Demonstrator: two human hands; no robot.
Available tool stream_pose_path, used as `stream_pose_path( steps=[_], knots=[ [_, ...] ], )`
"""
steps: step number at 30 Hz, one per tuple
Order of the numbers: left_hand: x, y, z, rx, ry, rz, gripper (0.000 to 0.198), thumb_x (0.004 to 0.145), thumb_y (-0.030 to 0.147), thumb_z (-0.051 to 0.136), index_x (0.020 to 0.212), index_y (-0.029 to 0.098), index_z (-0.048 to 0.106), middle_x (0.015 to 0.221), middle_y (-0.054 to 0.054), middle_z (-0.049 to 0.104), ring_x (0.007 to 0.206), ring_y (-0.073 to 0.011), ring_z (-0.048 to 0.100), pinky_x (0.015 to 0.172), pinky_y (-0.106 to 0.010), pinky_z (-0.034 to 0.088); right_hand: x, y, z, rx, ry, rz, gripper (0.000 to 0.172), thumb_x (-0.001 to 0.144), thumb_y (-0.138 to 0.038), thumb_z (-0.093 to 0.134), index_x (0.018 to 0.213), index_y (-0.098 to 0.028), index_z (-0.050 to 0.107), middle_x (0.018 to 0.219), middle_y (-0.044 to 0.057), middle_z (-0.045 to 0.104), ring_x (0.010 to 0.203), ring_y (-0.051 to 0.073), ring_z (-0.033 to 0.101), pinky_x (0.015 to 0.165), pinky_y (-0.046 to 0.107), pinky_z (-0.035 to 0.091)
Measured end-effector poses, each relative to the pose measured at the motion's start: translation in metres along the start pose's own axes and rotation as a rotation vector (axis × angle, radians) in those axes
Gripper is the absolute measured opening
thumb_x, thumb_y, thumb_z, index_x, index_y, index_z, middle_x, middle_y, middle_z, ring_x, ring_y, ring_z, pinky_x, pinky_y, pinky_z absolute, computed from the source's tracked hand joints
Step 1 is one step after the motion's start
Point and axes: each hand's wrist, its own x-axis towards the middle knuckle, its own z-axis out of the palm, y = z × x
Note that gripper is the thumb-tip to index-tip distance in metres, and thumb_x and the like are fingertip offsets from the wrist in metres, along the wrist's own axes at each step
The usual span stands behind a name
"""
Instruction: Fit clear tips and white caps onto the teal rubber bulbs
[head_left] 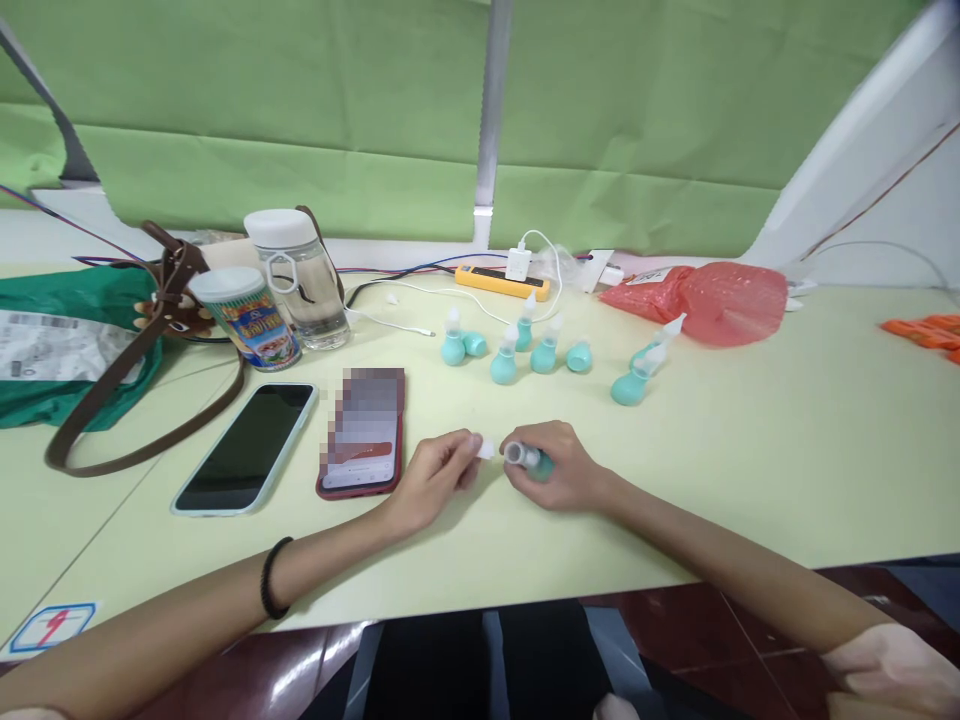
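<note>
Between the thumb and fingertips of my left hand [442, 472] is a small whitish translucent tip [486, 450]. My right hand [562, 465] is wrapped round a teal squeeze bulb [541, 465], whose clear open neck [517, 454] points left toward that tip. A small gap separates the tip from the neck. Beyond my hands stand several teal bulbs with pointed clear nozzles, like nasal aspirators, among them one bulb [504, 367] in the middle and one [628, 388] at the right. A teal bulb without a visible nozzle [579, 357] sits among them.
Left of my hands lie a lit phone [365, 440] and a dark-screened phone [247, 450]. Behind them are a snack cup [259, 325], a water bottle [307, 290] and a brown strap [142, 465]. A yellow power strip [495, 283] and red plastic bag [731, 303] lie at the back.
</note>
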Motion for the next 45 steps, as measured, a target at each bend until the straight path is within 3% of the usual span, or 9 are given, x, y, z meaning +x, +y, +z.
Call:
stream_pose_path(
  steps=[3, 6, 10, 14, 18, 23, 30, 36, 45],
  knots=[
    [-0.001, -0.001, 0.000, 0.437, 0.053, 0.089, 0.020, 0.079, 0.037, 0.044, 0.080, 0.018, 0.048, 0.055, 0.004, 0.045, 0.049, -0.0097, 0.042, 0.049, -0.020, 0.029, 0.003, 0.003, -0.005, 0.003, -0.023, 0.151, 0.018, 0.058, -0.012, 0.045, 0.075, -0.019, 0.043, 0.062, -0.002, 0.049, 0.053, 0.010, 0.044, 0.052, 0.022, 0.038],
    [-0.001, -0.005, 0.003, 0.799, 0.021, 0.126, 0.018, 0.080, 0.030, 0.042, 0.090, 0.018, 0.050, 0.065, -0.001, 0.056, 0.053, -0.0142, 0.050, 0.048, -0.022, 0.030, 0.004, 0.007, -0.005, -0.031, -0.079, 0.294, 0.025, 0.057, -0.012, 0.045, 0.080, -0.020, 0.040, 0.063, -0.003, 0.047, 0.052, 0.010, 0.042, 0.050, 0.023, 0.037],
    [0.001, -0.009, 0.004, 0.976, 0.016, 0.121, 0.024, 0.081, 0.022, 0.038, 0.102, 0.018, 0.048, 0.079, -0.007, 0.061, 0.061, -0.0191, 0.056, 0.049, -0.024, 0.033, 0.003, 0.010, 0.000, -0.007, -0.138, 0.325, 0.022, 0.066, -0.012, 0.044, 0.088, -0.020, 0.045, 0.070, -0.001, 0.055, 0.061, 0.014, 0.051, 0.058, 0.027, 0.043],
    [0.000, -0.006, 0.001, 0.853, 0.065, 0.108, 0.023, 0.081, 0.022, 0.038, 0.102, 0.017, 0.046, 0.062, 0.000, 0.054, 0.050, -0.0143, 0.050, 0.047, -0.022, 0.032, 0.000, 0.010, 0.005, -0.002, -0.051, 0.194, 0.030, 0.074, -0.016, 0.046, 0.104, -0.019, 0.047, 0.093, 0.005, 0.058, 0.084, 0.017, 0.055, 0.075, 0.031, 0.044],
    [0.000, 0.001, -0.001, 0.558, 0.114, 0.109, 0.020, 0.080, 0.034, 0.043, 0.084, 0.016, 0.051, 0.055, 0.004, 0.046, 0.048, -0.0099, 0.042, 0.047, -0.020, 0.032, -0.003, 0.007, 0.008, -0.070, 0.040, 0.099, 0.034, 0.077, -0.022, 0.046, 0.111, -0.018, 0.045, 0.080, 0.006, 0.056, 0.075, 0.017, 0.054, 0.066, 0.031, 0.046],
    [0.001, 0.003, -0.001, 0.288, 0.107, 0.133, 0.024, 0.080, 0.035, 0.045, 0.079, 0.014, 0.057, 0.058, 0.002, 0.049, 0.052, -0.0087, 0.041, 0.049, -0.019, 0.033, -0.006, 0.000, 0.011, -0.102, 0.045, -0.024, 0.038, 0.077, -0.018, 0.045, 0.115, -0.019, 0.039, 0.077, 0.005, 0.054, 0.072, 0.017, 0.051, 0.061, 0.030, 0.045],
    [-0.004, 0.000, 0.002, 0.028, 0.095, 0.110, 0.022, 0.079, 0.032, 0.047, 0.074, 0.014, 0.057, 0.059, 0.001, 0.050, 0.055, -0.0089, 0.043, 0.051, -0.020, 0.036, -0.009, -0.004, 0.014, -0.073, 0.059, -0.031, 0.038, 0.078, -0.017, 0.044, 0.115, -0.019, 0.037, 0.082, 0.006, 0.054, 0.073, 0.016, 0.052, 0.062, 0.030, 0.046],
    [-0.004, 0.001, 0.001, -0.227, -0.023, 0.021, 0.022, 0.082, 0.035, 0.043, 0.077, 0.014, 0.049, 0.060, 0.002, 0.046, 0.053, -0.0086, 0.042, 0.049, -0.020, 0.035, -0.007, -0.005, 0.011, -0.058, 0.097, -0.038, 0.036, 0.074, -0.016, 0.046, 0.109, -0.019, 0.039, 0.080, 0.005, 0.056, 0.071, 0.015, 0.055, 0.062, 0.027, 0.046],
    [-0.005, 0.005, 0.003, 0.003, -0.147, 0.006, 0.036, 0.081, 0.039, 0.041, 0.054, 0.014, 0.040, 0.048, 0.006, 0.030, 0.047, -0.0064, 0.027, 0.044, -0.021, 0.020, -0.012, -0.005, 0.012, -0.053, 0.044, -0.108, 0.019, 0.070, -0.019, 0.051, 0.087, -0.021, 0.042, 0.066, -0.001, 0.056, 0.054, 0.011, 0.054, 0.047, 0.022, 0.040]
  ],
)
